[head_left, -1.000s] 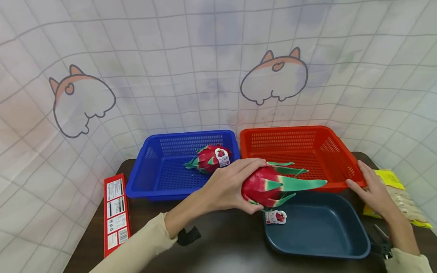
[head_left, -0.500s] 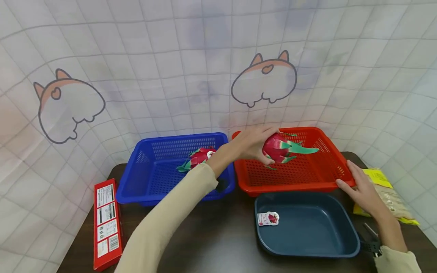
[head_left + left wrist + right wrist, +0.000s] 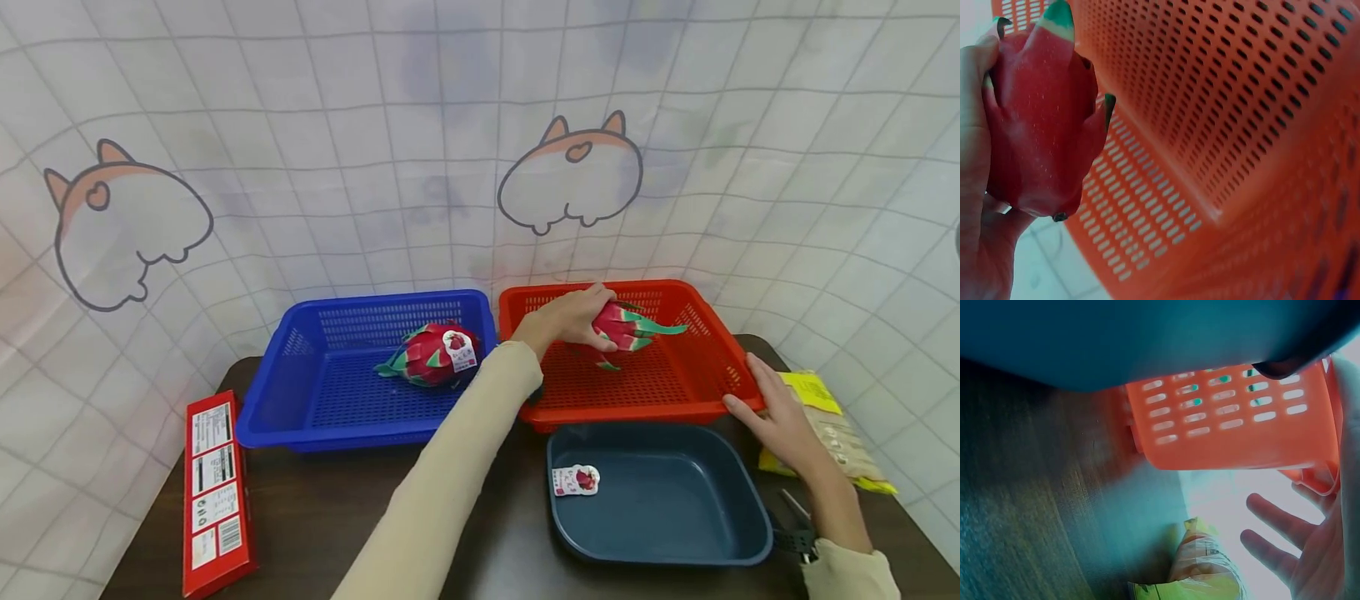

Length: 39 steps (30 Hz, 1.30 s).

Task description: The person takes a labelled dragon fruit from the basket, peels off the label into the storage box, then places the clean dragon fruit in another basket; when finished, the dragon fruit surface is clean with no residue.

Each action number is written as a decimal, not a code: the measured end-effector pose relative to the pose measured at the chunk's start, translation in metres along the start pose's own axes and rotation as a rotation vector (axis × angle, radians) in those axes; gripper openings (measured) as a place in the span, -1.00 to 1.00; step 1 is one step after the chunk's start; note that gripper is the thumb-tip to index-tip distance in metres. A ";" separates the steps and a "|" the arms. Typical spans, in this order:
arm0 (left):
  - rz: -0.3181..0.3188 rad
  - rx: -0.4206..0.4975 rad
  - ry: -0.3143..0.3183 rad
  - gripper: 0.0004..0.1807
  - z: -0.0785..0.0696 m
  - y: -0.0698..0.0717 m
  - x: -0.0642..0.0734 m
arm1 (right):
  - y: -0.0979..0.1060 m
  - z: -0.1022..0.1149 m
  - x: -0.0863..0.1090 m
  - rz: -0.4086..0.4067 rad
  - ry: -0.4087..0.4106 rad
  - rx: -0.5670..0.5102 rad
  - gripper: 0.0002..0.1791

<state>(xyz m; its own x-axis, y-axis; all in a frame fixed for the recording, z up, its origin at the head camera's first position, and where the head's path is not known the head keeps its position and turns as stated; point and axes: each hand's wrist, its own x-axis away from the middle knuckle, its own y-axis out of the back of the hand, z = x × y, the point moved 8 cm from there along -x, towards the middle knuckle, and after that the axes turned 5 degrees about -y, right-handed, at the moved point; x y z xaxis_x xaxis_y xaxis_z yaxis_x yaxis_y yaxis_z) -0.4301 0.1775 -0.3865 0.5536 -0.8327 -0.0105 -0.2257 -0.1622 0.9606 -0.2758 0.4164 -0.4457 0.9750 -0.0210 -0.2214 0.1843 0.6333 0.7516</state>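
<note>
My left hand [image 3: 573, 318] grips a dragon fruit [image 3: 626, 329] inside the red basket [image 3: 652, 408]. In the left wrist view the dragon fruit [image 3: 1041, 119] fills the palm, its skin red with green-tipped scales. Whether it touches the basket floor, I cannot tell. At the basket's front right corner my right hand [image 3: 780, 417] holds the rim between thumb and fingers. Two fingers [image 3: 1272, 522] of it stretch out free below the rim in the right wrist view. Another dragon fruit [image 3: 427, 357] with a white label lies in the blue basket [image 3: 330, 437].
A dark blue tub [image 3: 660, 508] stands in front of the red basket, with a dragon fruit sticker [image 3: 576, 481] at its left side. Left of the blue basket lies a red box [image 3: 217, 492]. A yellow-and-clear packet [image 3: 832, 429] lies right of the red basket.
My left hand has carried the dragon fruit from above the tub back and down into the red basket. My right hand stays at the basket's corner. The head view has shifted slightly.
</note>
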 end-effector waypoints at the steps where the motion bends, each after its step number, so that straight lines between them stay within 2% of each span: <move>1: 0.010 0.008 0.008 -0.15 0.000 -0.004 -0.004 | 0.000 0.000 0.000 0.000 0.000 -0.001 -0.09; 6: 0.015 0.026 0.058 -0.11 0.002 -0.016 -0.017 | 0.001 0.002 0.001 -0.006 0.004 0.001 -0.09; 9: -0.002 -0.051 0.088 -0.10 0.003 -0.020 -0.022 | 0.002 0.004 0.001 -0.017 0.001 0.004 -0.10; 13: 0.000 -0.146 0.140 -0.08 0.006 -0.026 -0.023 | -0.001 0.007 0.002 -0.010 -0.013 0.011 -0.09; 19: 0.035 -0.133 0.184 -0.10 0.008 -0.037 -0.023 | -0.003 0.006 0.004 0.002 -0.022 0.020 -0.08; 25: 0.069 -0.076 0.229 -0.02 -0.001 -0.033 -0.023 | 0.003 0.004 0.002 -0.011 -0.006 0.015 -0.10; 29: 0.109 -0.091 0.267 0.03 -0.004 -0.033 -0.023 | 0.003 0.004 0.003 -0.007 -0.007 0.008 -0.10; 34: 0.122 -0.106 0.296 0.07 -0.003 -0.034 -0.027 | 0.004 0.003 0.002 -0.007 -0.003 0.000 -0.10; 39: 0.164 -0.112 0.333 0.17 -0.003 -0.033 -0.023 | 0.004 0.005 0.001 -0.008 0.008 -0.010 -0.10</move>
<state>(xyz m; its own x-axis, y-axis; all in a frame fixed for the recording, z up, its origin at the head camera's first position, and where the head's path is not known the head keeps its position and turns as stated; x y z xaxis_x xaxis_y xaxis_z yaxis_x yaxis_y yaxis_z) -0.4328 0.2034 -0.4169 0.7515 -0.6225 0.2186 -0.2538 0.0331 0.9667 -0.2733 0.4153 -0.4395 0.9726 -0.0200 -0.2318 0.1904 0.6408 0.7438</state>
